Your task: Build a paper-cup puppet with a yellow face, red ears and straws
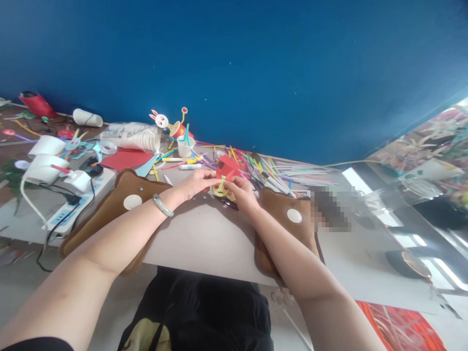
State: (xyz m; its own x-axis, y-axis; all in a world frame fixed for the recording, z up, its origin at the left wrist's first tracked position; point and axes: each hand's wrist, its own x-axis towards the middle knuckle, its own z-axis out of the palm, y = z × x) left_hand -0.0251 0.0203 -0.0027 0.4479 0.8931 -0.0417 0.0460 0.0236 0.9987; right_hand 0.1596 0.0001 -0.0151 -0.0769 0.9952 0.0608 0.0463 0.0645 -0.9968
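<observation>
2 hands [219, 187] hold a red paper piece [227, 168].

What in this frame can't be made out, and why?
All in the head view:
- Whether the red paper and yellow face are joined: the left hand and right hand partly cover them.
- What lies beside the right-hand brown pad: a pixelated patch masks it.
- Separate items in the far-right clutter: blurred.
- Left upper arm: cut off by the picture's edge.

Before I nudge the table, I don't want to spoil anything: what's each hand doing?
Left hand: fingers closed on the small yellow-faced craft.
Right hand: closed on the same craft, from the other side.
</observation>
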